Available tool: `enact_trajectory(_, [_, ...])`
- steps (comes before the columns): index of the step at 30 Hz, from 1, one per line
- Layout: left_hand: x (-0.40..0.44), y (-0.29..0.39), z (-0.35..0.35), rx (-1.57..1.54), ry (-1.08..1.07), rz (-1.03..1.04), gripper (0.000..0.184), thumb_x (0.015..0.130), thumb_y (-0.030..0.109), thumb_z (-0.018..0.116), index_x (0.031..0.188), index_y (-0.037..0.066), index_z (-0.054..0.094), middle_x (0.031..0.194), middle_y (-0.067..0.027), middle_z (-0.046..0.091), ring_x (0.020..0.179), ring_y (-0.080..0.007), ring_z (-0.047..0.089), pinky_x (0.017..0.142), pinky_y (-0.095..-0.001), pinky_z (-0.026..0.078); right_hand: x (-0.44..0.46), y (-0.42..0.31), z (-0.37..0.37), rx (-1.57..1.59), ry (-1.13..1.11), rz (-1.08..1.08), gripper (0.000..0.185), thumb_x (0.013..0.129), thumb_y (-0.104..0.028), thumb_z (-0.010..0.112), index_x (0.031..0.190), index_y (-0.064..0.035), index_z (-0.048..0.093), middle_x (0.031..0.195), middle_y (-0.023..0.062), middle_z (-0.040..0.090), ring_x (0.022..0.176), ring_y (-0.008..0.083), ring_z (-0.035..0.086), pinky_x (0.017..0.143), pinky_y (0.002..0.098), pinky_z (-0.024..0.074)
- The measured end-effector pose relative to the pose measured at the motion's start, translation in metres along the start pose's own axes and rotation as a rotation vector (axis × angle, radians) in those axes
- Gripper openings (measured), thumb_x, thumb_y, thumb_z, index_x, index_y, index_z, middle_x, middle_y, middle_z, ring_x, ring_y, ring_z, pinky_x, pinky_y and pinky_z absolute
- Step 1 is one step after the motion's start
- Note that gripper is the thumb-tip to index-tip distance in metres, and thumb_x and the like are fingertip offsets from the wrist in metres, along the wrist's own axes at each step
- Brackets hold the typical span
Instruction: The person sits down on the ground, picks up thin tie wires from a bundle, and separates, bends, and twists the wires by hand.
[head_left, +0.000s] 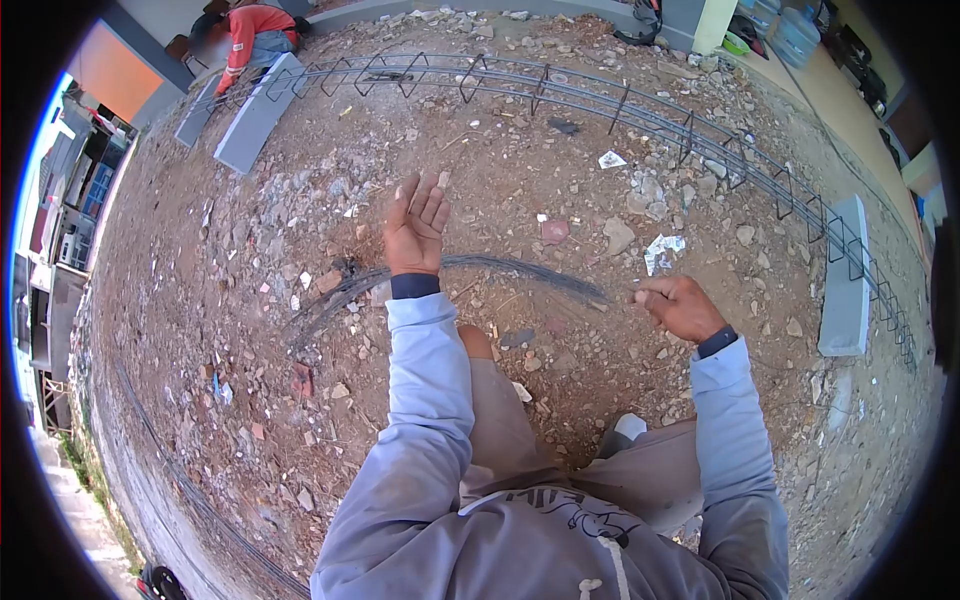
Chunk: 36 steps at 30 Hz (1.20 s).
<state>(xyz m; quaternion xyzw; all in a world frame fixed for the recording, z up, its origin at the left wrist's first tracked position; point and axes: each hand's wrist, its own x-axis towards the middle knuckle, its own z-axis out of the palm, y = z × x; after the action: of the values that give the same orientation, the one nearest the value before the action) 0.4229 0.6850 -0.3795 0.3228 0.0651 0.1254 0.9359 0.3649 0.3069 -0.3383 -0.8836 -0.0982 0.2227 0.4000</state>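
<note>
My left hand (415,232) is raised with the palm turned up and the fingers loosely extended. Nothing shows in it. Beneath it, a bundle of thin dark tie wire (500,262) lies curved across the dirt, its left end spread out in loose strands. My right hand (684,308) is closed, thumb against the curled fingers, just beyond the bundle's right end. Whatever those fingers may hold is too small to make out. Past both hands, a long rebar cage (540,86) with square stirrups arcs over the ground.
Grey blocks (845,285) prop the cage at the right, and another grey block (258,115) stands at the left. A person in a red top (258,40) bends there. Rubble and stones (620,235) cover the ground. Long rods (190,480) lie at lower left; water jugs (797,35) stand upper right.
</note>
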Motion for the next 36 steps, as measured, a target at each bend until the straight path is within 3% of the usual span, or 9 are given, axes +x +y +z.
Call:
enact_trajectory(4, [0.0, -0.005, 0.001, 0.0, -0.092, 0.003, 0.043, 0.09, 0.018, 0.051, 0.128, 0.001, 0.041, 0.108, -0.0095, 0.06, 0.089, -0.0149, 0.062, 0.077, -0.0288, 0.054, -0.001, 0.006, -0.012, 0.106, -0.141, 0.084, 0.022, 0.088, -0.022, 0.055, 0.095, -0.0048, 0.067, 0.057, 0.0038, 0.054, 0.052, 0.0115, 0.05, 0.053, 0.0294, 0.0418])
enact_trajectory(10, [-0.002, -0.008, 0.008, 0.008, -0.187, -0.013, 0.039, 0.089, 0.008, 0.053, 0.127, 0.001, 0.044, 0.099, -0.0054, 0.061, 0.084, -0.0119, 0.061, 0.074, -0.0273, 0.053, -0.003, 0.007, -0.02, 0.148, -0.185, 0.192, 0.022, 0.089, -0.021, 0.054, 0.095, -0.0044, 0.068, 0.059, 0.0019, 0.054, 0.052, 0.01, 0.05, 0.052, 0.0284, 0.0421])
enact_trajectory(13, [-0.003, -0.012, 0.012, 0.105, -0.182, -0.005, 0.037, 0.089, 0.009, 0.054, 0.124, 0.002, 0.047, 0.094, -0.0038, 0.061, 0.08, -0.0112, 0.06, 0.071, -0.0265, 0.053, -0.001, 0.017, -0.018, -0.004, -0.15, 0.126, 0.022, 0.088, -0.023, 0.055, 0.098, -0.0073, 0.067, 0.064, 0.0011, 0.056, 0.058, 0.0128, 0.054, 0.055, 0.0275, 0.0456])
enact_trajectory(16, [-0.007, -0.019, 0.021, 0.258, -0.1, 0.006, 0.033, 0.088, 0.011, 0.056, 0.12, 0.002, 0.051, 0.089, -0.0029, 0.061, 0.078, -0.0113, 0.06, 0.069, -0.0257, 0.052, 0.0, 0.029, -0.013, -0.323, -0.022, -0.011, 0.026, 0.084, -0.026, 0.058, 0.096, -0.0047, 0.066, 0.078, 0.0164, 0.062, 0.076, 0.029, 0.06, 0.071, 0.0394, 0.0465])
enact_trajectory(19, [-0.013, -0.028, 0.036, 0.35, -0.075, -0.015, 0.03, 0.088, 0.013, 0.058, 0.116, 0.003, 0.054, 0.085, -0.0026, 0.061, 0.077, -0.0124, 0.061, 0.068, -0.0259, 0.052, 0.005, 0.03, -0.003, -0.437, 0.125, -0.008, 0.027, 0.082, -0.027, 0.058, 0.098, -0.0054, 0.065, 0.09, 0.0187, 0.063, 0.091, 0.0338, 0.058, 0.08, 0.0418, 0.045])
enact_trajectory(24, [-0.031, -0.059, 0.071, 0.389, -0.043, -0.116, 0.024, 0.087, 0.016, 0.059, 0.107, 0.004, 0.057, 0.082, -0.0028, 0.061, 0.076, -0.0146, 0.063, 0.065, -0.0269, 0.053, 0.024, -0.018, -0.003, -0.046, 0.436, -0.26, 0.026, 0.082, -0.025, 0.058, 0.096, -0.0043, 0.065, 0.093, 0.0163, 0.064, 0.087, 0.0316, 0.061, 0.077, 0.0382, 0.0468])
enact_trajectory(28, [-0.045, -0.067, 0.104, 0.389, -0.125, -0.139, 0.02, 0.087, 0.017, 0.06, 0.103, 0.005, 0.058, 0.083, -0.0036, 0.061, 0.075, -0.0153, 0.064, 0.061, -0.0264, 0.053, 0.043, -0.08, -0.014, -0.002, 0.486, -0.387, 0.025, 0.081, -0.025, 0.059, 0.094, -0.0049, 0.066, 0.084, 0.0153, 0.065, 0.079, 0.0301, 0.063, 0.071, 0.0379, 0.048])
enact_trajectory(36, [-0.065, -0.08, 0.117, 0.371, -0.252, -0.228, 0.019, 0.086, 0.018, 0.062, 0.1, 0.005, 0.058, 0.082, -0.0044, 0.061, 0.071, -0.0147, 0.064, 0.057, -0.0242, 0.052, 0.086, -0.123, -0.014, 0.121, 0.427, -0.333, 0.026, 0.076, -0.027, 0.064, 0.087, -0.0035, 0.068, 0.076, 0.0139, 0.065, 0.07, 0.0272, 0.062, 0.066, 0.0361, 0.0475])
